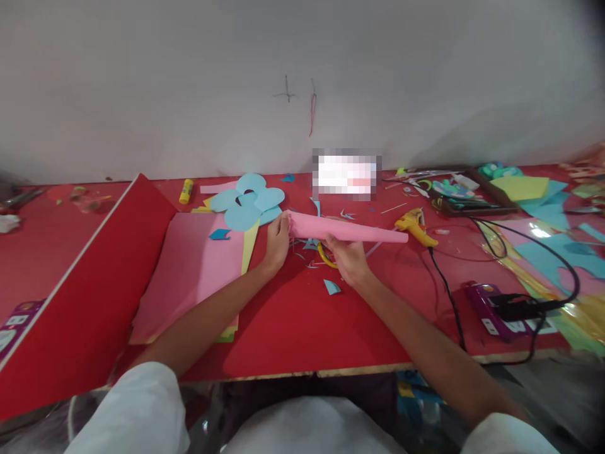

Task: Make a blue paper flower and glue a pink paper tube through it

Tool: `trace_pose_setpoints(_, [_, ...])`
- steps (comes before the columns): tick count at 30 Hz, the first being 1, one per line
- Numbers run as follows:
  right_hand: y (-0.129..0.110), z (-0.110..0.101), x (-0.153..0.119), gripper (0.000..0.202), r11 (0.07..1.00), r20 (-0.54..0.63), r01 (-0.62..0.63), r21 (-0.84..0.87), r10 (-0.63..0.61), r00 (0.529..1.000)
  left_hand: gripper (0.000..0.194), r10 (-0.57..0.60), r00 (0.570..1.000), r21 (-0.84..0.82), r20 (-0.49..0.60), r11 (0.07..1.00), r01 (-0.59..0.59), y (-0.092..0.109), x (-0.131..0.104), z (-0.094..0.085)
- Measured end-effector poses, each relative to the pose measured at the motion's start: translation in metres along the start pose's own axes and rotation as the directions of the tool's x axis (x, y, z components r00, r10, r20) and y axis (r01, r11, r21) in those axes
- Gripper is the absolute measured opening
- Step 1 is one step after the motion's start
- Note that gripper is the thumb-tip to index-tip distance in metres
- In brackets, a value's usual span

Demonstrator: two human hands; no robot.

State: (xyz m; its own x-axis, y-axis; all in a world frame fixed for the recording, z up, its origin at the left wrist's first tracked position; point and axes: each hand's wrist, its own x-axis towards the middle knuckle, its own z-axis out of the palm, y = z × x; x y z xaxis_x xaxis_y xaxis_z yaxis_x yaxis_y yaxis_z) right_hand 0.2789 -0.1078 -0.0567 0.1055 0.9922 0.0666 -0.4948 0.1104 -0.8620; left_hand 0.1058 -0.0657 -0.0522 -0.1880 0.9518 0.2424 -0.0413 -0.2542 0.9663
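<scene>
A long pink paper cone lies sideways between my two hands, above the red table. Its wide, ruffled end is at the left, where my left hand has its fingers closed on the rim. Under the middle of the cone, my right hand grips it from below, and the narrow end points right. Partly hidden below the cone are yellow-handled scissors and blue paper scraps. Just left of my left hand lies a light blue paper flower.
Pink paper sheets lie at left beside a tilted red board. A yellow glue stick stands near the wall. At right are a yellow glue gun, its cord, a purple power strip and a dark tray.
</scene>
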Motion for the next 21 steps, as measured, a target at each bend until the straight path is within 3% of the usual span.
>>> trace_pose_setpoints(7, [-0.005,0.003,-0.001,0.061,1.000,0.017,-0.009,0.004,0.008,1.000,0.055,0.046,0.999,0.077,0.028,0.996,-0.048,0.008,-0.003,0.001])
trace_pose_setpoints(11, [-0.013,-0.003,0.004,0.051,0.996,-0.005,-0.051,0.067,0.051,0.999,0.051,0.084,0.996,0.085,0.019,0.993,-0.085,0.009,-0.004,0.000])
trace_pose_setpoints(17, [-0.013,-0.024,0.019,0.049,0.979,-0.194,-0.059,0.193,0.097,0.976,0.026,0.004,0.999,-0.032,0.043,0.999,-0.003,0.001,-0.001,-0.001])
trace_pose_setpoints(21, [-0.013,-0.025,0.021,0.049,0.982,-0.192,-0.049,0.181,0.084,0.978,0.011,-0.013,0.996,-0.058,0.086,0.998,0.018,-0.008,0.002,-0.001])
